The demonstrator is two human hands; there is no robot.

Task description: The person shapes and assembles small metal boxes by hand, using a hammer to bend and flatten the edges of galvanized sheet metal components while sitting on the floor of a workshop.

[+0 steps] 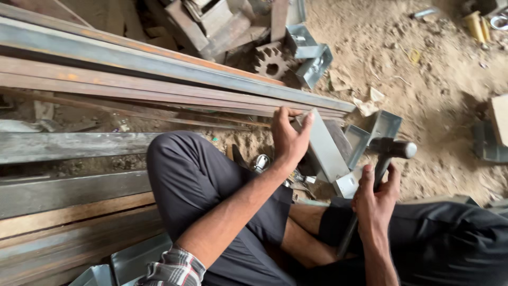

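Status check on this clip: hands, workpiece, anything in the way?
Left hand grips grey metal channel piece. Right hand holds hammer raised beside it. Loose metal brackets lie close behind.

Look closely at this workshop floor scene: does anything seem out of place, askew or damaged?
A toothed gear lies loose among metal scrap on the sandy ground. Bent sheet-metal brackets are strewn about. The left hand steadies a tilted grey metal piece; the right hand grips a hammer.
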